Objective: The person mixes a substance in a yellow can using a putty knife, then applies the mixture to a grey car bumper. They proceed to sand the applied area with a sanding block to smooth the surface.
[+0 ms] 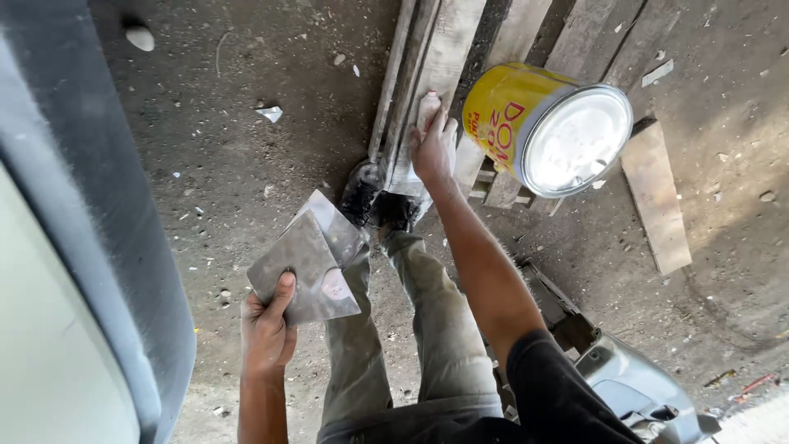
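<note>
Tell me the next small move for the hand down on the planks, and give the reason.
Probably lift the right hand with the small pale object it grips on the wooden planks, bringing it toward the flat metal plates held in the left hand. The fingers already seem closed around it, and the open yellow can sits just beside.

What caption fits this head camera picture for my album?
Left hand holds flat metal plates; right hand reaches to wooden planks beside a yellow can.

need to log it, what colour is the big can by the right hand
Yellow can with red lettering and a pale lid; head view.
</note>
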